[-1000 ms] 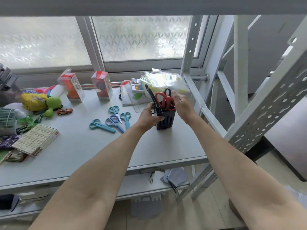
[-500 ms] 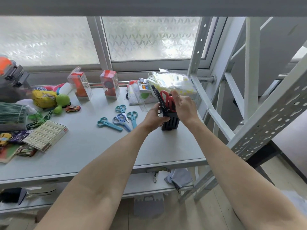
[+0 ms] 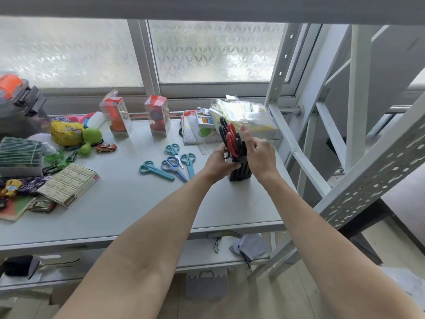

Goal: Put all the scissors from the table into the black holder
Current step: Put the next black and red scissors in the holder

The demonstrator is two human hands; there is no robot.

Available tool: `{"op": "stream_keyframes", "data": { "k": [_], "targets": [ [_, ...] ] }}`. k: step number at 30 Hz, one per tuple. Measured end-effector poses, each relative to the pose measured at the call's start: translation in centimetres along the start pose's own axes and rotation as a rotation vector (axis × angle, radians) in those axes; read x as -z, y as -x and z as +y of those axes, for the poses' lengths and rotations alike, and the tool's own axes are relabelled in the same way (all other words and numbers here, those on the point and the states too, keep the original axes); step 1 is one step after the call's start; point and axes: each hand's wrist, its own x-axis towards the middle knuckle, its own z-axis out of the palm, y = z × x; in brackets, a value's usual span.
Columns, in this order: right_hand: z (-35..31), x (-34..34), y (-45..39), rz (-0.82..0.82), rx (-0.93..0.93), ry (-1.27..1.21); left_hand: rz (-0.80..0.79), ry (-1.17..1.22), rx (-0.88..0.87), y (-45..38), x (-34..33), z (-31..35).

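Note:
The black holder (image 3: 241,172) stands on the grey table (image 3: 138,203) at its right side. My left hand (image 3: 218,163) grips the holder's left wall. My right hand (image 3: 261,155) pinches the red-handled scissors (image 3: 231,140), which stand in the holder beside black-handled scissors (image 3: 222,128). Several small scissors lie flat left of the holder: a teal pair (image 3: 155,170), a blue pair (image 3: 173,165), a light-blue pair (image 3: 189,163) and a teal pair (image 3: 173,151) behind them.
Clear toy boxes (image 3: 119,116), a yellow pouch (image 3: 65,133), a green toy (image 3: 90,137), a toy car (image 3: 105,148) and a flat carton (image 3: 69,183) crowd the left and back. A plastic bag (image 3: 243,116) lies behind the holder. A white metal frame (image 3: 296,143) rises on the right.
My view has shifted slightly, so the table contents sit further right and lower. Both hands have stayed at the holder; the right hand's fingers have moved onto the red scissors' handles.

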Motion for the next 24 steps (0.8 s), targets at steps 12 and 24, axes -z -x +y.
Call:
{"op": "stream_keyframes", "data": {
  "k": [12, 24],
  "targets": [
    [-4.2, -2.7, 4.7, 0.322, 0.369, -0.156, 0.374, -0.099, -0.022, 3.2, 4.4, -3.6],
    [-5.5, -15.9, 2.3, -0.498, 0.311, 0.418, 0.621, -0.272, 0.270, 7.5, 13.7, -10.5]
  ]
}}
